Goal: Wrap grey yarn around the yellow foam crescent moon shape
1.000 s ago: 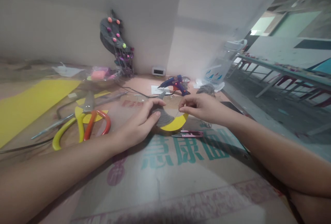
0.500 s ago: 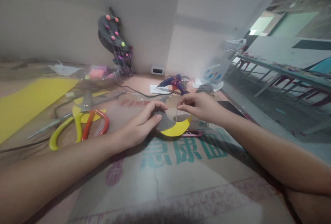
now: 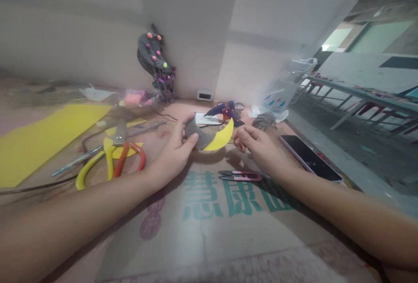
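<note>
My left hand (image 3: 173,150) grips a yellow crescent (image 3: 219,140) by its grey, yarn-wrapped end and holds it lifted a little above the cardboard. My right hand (image 3: 257,148) is just right of the crescent's yellow tip, fingers curled together in a pinch; what they hold, if anything, is too thin to make out. Pink thread snips (image 3: 241,175) lie on the cardboard sheet (image 3: 212,222) below my right hand.
Yellow-and-orange scissors (image 3: 111,161) lie left, beside a yellow sheet (image 3: 39,137). A blue glue gun (image 3: 224,110), a ball of grey yarn (image 3: 264,120) and a phone (image 3: 307,156) sit behind and to the right. A dark decorated crescent (image 3: 153,58) leans in the corner.
My left hand has lifted the crescent off the cardboard and tilted it up. My right hand has dropped lower and to the right, uncovering the snips.
</note>
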The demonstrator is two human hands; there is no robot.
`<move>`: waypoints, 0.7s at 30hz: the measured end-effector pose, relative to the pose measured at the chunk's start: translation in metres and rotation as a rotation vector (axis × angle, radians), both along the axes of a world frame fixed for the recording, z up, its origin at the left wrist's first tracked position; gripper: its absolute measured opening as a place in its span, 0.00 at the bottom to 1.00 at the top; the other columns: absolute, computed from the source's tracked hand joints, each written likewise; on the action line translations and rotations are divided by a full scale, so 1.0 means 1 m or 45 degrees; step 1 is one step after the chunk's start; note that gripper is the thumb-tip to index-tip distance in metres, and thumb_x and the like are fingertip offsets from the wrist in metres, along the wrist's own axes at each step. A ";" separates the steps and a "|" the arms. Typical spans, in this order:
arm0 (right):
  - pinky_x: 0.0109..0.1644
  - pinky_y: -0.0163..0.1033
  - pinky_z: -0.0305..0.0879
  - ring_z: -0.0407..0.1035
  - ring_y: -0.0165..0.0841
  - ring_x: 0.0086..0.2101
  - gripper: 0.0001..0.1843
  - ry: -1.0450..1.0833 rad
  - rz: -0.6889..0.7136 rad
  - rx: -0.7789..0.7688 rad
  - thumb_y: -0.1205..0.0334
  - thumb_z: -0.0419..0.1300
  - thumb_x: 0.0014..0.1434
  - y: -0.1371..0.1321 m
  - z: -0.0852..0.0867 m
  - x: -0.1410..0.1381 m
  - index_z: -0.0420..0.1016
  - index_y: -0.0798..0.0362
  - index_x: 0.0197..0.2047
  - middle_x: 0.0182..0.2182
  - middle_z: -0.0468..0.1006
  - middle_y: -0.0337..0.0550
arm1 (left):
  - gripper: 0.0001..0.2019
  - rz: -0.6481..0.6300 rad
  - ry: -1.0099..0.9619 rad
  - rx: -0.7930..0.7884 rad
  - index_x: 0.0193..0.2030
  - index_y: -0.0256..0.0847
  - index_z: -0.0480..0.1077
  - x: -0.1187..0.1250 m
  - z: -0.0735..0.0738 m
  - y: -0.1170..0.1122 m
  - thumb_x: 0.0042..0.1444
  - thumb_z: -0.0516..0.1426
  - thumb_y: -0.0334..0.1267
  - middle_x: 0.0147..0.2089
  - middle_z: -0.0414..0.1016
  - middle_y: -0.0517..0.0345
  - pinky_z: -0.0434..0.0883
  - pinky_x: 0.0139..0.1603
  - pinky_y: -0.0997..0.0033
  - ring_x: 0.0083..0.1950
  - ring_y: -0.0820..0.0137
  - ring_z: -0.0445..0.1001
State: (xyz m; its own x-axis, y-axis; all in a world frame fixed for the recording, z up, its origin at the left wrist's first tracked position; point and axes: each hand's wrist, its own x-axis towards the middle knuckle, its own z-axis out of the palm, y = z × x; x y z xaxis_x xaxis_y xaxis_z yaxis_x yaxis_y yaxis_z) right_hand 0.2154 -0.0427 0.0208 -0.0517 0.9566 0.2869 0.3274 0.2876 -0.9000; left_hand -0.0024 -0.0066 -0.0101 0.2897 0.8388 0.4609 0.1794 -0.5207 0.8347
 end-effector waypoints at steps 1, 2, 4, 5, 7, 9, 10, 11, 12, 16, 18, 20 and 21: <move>0.27 0.33 0.54 0.57 0.26 0.22 0.20 -0.025 0.046 -0.060 0.44 0.57 0.59 -0.003 -0.001 -0.003 0.67 0.54 0.30 0.20 0.63 0.33 | 0.25 -0.023 -0.037 -0.046 0.66 0.45 0.51 0.001 0.001 -0.001 0.64 0.49 0.40 0.52 0.70 0.49 0.71 0.51 0.62 0.51 0.65 0.72; 0.26 0.33 0.53 0.57 0.26 0.22 0.20 -0.050 0.083 -0.114 0.44 0.58 0.58 -0.005 -0.002 -0.005 0.67 0.54 0.29 0.19 0.63 0.33 | 0.25 -0.060 -0.085 -0.102 0.66 0.46 0.51 0.001 0.002 -0.002 0.63 0.50 0.39 0.51 0.70 0.50 0.72 0.51 0.62 0.51 0.66 0.72; 0.25 0.32 0.52 0.57 0.26 0.21 0.20 -0.078 0.118 -0.185 0.44 0.58 0.57 -0.007 -0.004 -0.008 0.65 0.53 0.27 0.19 0.64 0.32 | 0.26 -0.134 -0.168 -0.167 0.66 0.47 0.51 0.003 0.005 -0.005 0.62 0.52 0.38 0.51 0.71 0.51 0.72 0.52 0.62 0.50 0.66 0.73; 0.25 0.32 0.53 0.57 0.25 0.21 0.20 -0.075 0.109 -0.186 0.44 0.58 0.57 -0.007 -0.005 -0.008 0.64 0.53 0.27 0.19 0.65 0.32 | 0.26 -0.162 -0.198 -0.176 0.65 0.48 0.51 0.003 0.007 -0.006 0.62 0.52 0.38 0.52 0.71 0.51 0.71 0.53 0.62 0.51 0.67 0.73; 0.25 0.32 0.53 0.57 0.25 0.21 0.22 -0.071 0.060 -0.146 0.44 0.57 0.58 -0.005 -0.007 -0.007 0.62 0.53 0.24 0.18 0.65 0.32 | 0.26 -0.194 -0.243 -0.197 0.65 0.47 0.51 0.004 0.010 -0.008 0.62 0.52 0.37 0.53 0.71 0.51 0.71 0.54 0.62 0.52 0.67 0.73; 0.26 0.32 0.53 0.57 0.25 0.21 0.24 -0.073 0.023 -0.097 0.43 0.56 0.59 -0.003 -0.009 -0.004 0.61 0.53 0.21 0.18 0.64 0.33 | 0.26 -0.197 -0.283 -0.211 0.65 0.47 0.50 0.005 0.013 -0.010 0.62 0.52 0.36 0.55 0.71 0.51 0.70 0.56 0.61 0.53 0.67 0.73; 0.26 0.33 0.54 0.58 0.25 0.21 0.25 -0.068 0.030 -0.082 0.43 0.56 0.59 -0.002 -0.009 -0.003 0.62 0.54 0.20 0.18 0.64 0.34 | 0.25 -0.192 -0.302 -0.203 0.65 0.47 0.50 0.005 0.014 -0.010 0.62 0.52 0.35 0.56 0.71 0.51 0.70 0.57 0.61 0.54 0.68 0.72; 0.27 0.33 0.55 0.58 0.25 0.21 0.26 -0.056 0.051 -0.078 0.43 0.55 0.60 -0.001 -0.009 -0.002 0.63 0.54 0.20 0.18 0.64 0.35 | 0.25 -0.184 -0.318 -0.187 0.65 0.47 0.51 0.005 0.015 -0.011 0.62 0.52 0.35 0.57 0.70 0.51 0.69 0.58 0.61 0.55 0.68 0.72; 0.26 0.33 0.56 0.59 0.25 0.21 0.25 -0.036 0.075 -0.081 0.43 0.55 0.59 -0.001 -0.009 -0.001 0.64 0.54 0.21 0.18 0.64 0.35 | 0.25 -0.180 -0.330 -0.171 0.64 0.47 0.51 0.005 0.016 -0.011 0.61 0.52 0.35 0.58 0.69 0.51 0.69 0.58 0.61 0.56 0.67 0.71; 0.23 0.32 0.57 0.60 0.25 0.19 0.20 -0.028 0.143 -0.153 0.44 0.59 0.55 -0.005 -0.008 -0.006 0.68 0.54 0.29 0.19 0.67 0.34 | 0.27 -0.208 -0.351 -0.200 0.65 0.45 0.51 0.005 0.014 -0.011 0.61 0.54 0.36 0.58 0.70 0.49 0.70 0.57 0.61 0.56 0.65 0.72; 0.22 0.32 0.57 0.59 0.25 0.19 0.18 -0.054 0.147 -0.167 0.46 0.60 0.55 -0.009 -0.007 -0.010 0.67 0.54 0.29 0.19 0.67 0.34 | 0.28 -0.205 -0.345 -0.222 0.66 0.44 0.51 0.006 0.012 -0.010 0.60 0.55 0.37 0.57 0.72 0.48 0.70 0.56 0.60 0.56 0.64 0.72; 0.21 0.31 0.56 0.59 0.24 0.18 0.17 -0.069 0.140 -0.154 0.48 0.60 0.55 -0.011 -0.007 -0.012 0.67 0.54 0.28 0.18 0.66 0.33 | 0.28 -0.185 -0.310 -0.221 0.64 0.42 0.55 0.006 0.010 -0.007 0.58 0.57 0.39 0.56 0.73 0.49 0.69 0.56 0.59 0.56 0.62 0.72; 0.21 0.31 0.56 0.59 0.24 0.18 0.16 -0.075 0.136 -0.143 0.49 0.59 0.56 -0.012 -0.008 -0.013 0.66 0.54 0.28 0.18 0.66 0.33 | 0.27 -0.176 -0.286 -0.221 0.62 0.41 0.57 0.006 0.010 -0.006 0.57 0.58 0.40 0.56 0.73 0.49 0.69 0.57 0.59 0.56 0.61 0.72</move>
State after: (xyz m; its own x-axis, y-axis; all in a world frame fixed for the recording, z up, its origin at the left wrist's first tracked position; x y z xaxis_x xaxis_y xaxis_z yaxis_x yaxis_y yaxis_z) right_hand 0.2028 -0.0546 0.0132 -0.1680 0.9706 0.1723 0.3534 0.2225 -0.9086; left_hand 0.0033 -0.0131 -0.0003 0.3137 0.8703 0.3796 -0.0820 -0.3735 0.9240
